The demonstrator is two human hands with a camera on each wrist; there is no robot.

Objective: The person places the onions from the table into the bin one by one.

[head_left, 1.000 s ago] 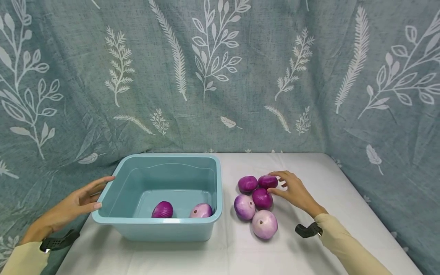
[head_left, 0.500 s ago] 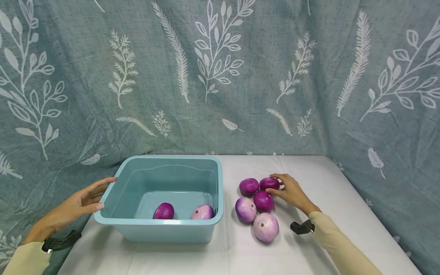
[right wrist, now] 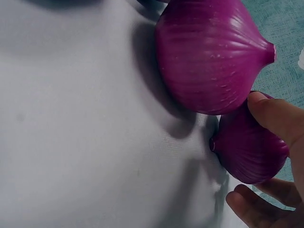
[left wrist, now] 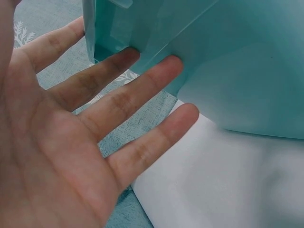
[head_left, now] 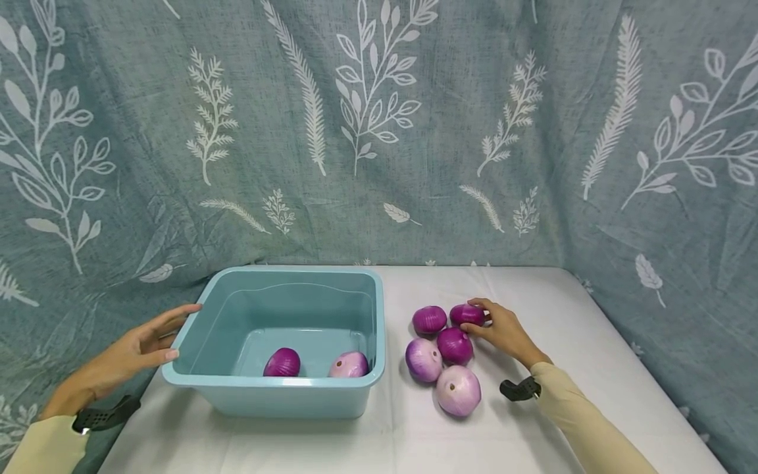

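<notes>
My right hand (head_left: 503, 334) holds the back-right red onion (head_left: 464, 315) of a cluster on the white cloth, thumb on one side and fingers on the other. In the right wrist view that same onion (right wrist: 249, 147) sits beneath the thumb, behind a larger-looking purple onion (right wrist: 209, 54). My left hand (head_left: 133, 345) rests its straight, spread fingers against the left side of a light blue plastic tub (head_left: 284, 399). Close up, the left fingers (left wrist: 142, 142) lie by the tub's outer wall (left wrist: 247, 80). Inside the tub are a dark purple onion (head_left: 282, 363) and a paler one (head_left: 349, 365).
Around the held onion lie another purple onion (head_left: 429, 320), a dark one (head_left: 454, 346), a purple-and-white one (head_left: 423, 360) and a pale one (head_left: 458, 391). A leaf-patterned curtain (head_left: 438, 131) stands behind the cloth-covered table (head_left: 391, 434).
My right hand has closed in around the back-right onion, which has shifted slightly to the right. My left hand stays at the tub. The head view has tilted a little.
</notes>
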